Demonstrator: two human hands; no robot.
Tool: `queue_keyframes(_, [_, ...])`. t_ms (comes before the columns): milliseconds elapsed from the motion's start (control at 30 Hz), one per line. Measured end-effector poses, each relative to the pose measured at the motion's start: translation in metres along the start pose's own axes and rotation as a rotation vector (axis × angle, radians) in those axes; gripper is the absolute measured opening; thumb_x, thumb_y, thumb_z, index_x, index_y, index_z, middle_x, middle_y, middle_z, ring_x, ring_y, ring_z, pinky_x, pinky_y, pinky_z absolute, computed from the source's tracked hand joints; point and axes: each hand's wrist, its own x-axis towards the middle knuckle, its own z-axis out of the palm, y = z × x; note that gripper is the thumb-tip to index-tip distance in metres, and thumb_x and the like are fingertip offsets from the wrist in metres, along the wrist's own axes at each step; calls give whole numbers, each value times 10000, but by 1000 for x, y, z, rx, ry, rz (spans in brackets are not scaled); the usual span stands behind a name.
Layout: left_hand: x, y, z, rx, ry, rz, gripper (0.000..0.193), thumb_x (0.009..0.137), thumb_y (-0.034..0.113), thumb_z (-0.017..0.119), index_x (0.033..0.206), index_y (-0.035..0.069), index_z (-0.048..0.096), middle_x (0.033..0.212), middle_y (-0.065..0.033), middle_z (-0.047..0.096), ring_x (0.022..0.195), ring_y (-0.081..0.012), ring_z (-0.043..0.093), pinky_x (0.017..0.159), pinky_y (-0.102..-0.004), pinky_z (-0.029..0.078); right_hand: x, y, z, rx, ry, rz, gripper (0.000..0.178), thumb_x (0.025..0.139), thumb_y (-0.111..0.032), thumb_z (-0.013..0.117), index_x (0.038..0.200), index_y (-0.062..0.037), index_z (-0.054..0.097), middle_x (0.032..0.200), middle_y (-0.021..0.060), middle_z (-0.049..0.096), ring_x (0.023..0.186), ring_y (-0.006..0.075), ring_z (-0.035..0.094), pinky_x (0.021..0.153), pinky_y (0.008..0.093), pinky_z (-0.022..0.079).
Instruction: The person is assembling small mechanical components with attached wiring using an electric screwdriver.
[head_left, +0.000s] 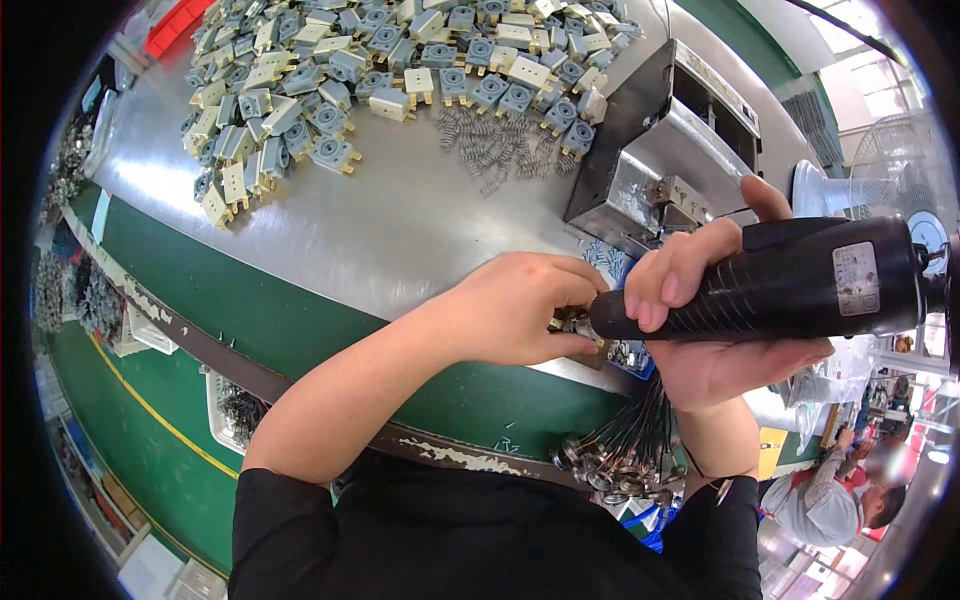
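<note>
My right hand [690,270] grips a black electric screwdriver [790,285], which lies across the view with its narrow nose pointing left. The fingers wrap over its body and the palm shows below it. My left hand [525,305] is closed round a small metal part [575,325], right at the nose of the screwdriver. Fingers and tool hide most of this part, so its kind does not show. Whether the bit touches it, I cannot tell. Just beyond my left fingers, small screws [598,258] lie by a blue tray [632,358] partly covered by my right hand.
Grey-and-cream switch-like blocks [440,55] are heaped at the back of the metal table [400,220], with loose springs [505,145] before them. A metal fixture box [670,150] stands right. Black-wired round metal parts [620,465] hang at the near edge. Another person [825,495] is at far right.
</note>
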Motion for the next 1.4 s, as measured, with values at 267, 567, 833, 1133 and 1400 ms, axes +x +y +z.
queue_keyframes(267, [-1,-3,1,-20,11,22,325,771,240,874,987,31,751,1059,-99,748,955,-331,723,832,-421,578,-4,2,-2,-102,-64,-22,1233,790,-968,492,1572,-41,271,786,65,538,570,188,541,556,362,497])
queue_keyframes(567, [-1,-8,2,-12,-28,9,362,776,260,860,1027,34,729,1029,-133,724,983,-367,700,856,-452,563,3,15,-13,10,-291,-182,1136,785,-954,528,1468,-58,382,791,60,550,567,169,560,541,345,502])
queue_keyframes(833, [-3,-9,0,3,-41,-17,356,767,257,857,1009,35,718,1028,-141,719,1004,-385,691,867,-465,559,-2,18,0,64,-249,-131,1009,811,-893,590,1382,-79,425,823,57,563,597,168,573,573,335,496])
queue_keyframes(1133, [0,-9,3,-15,-6,27,333,761,254,856,976,39,722,1010,-139,714,997,-378,695,857,-466,559,3,22,-9,76,-356,-185,993,826,-878,594,1383,-74,427,818,53,568,591,171,569,549,337,486])
queue_keyframes(1400, [-2,-7,0,-5,-33,-3,310,773,228,844,1009,48,752,1025,-126,726,981,-356,703,867,-446,564,7,3,-4,180,-313,-116,1099,899,-787,630,1610,-24,284,830,88,572,584,213,557,547,383,474])
